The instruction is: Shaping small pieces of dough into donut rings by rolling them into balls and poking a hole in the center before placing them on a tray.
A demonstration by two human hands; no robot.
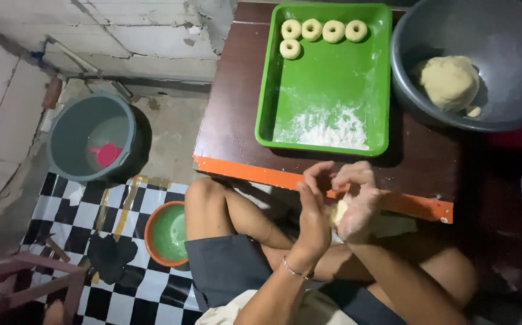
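Low in the frame's centre, the left hand (314, 207) and right hand (357, 201) cup a dough piece (336, 212), seemingly soft, light and easily squashed, best cradled in the palms.

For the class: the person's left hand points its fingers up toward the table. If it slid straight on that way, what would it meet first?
Probably the orange table edge, then the green tray with its flour patch. The left hand may sit lower than the tabletop; depth is unclear.

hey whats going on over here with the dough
A seated person presses a small piece of dough between the left hand and right hand. Five dough rings lie at the far end of a floured green tray. A large dough ball sits in the grey basin beside it.
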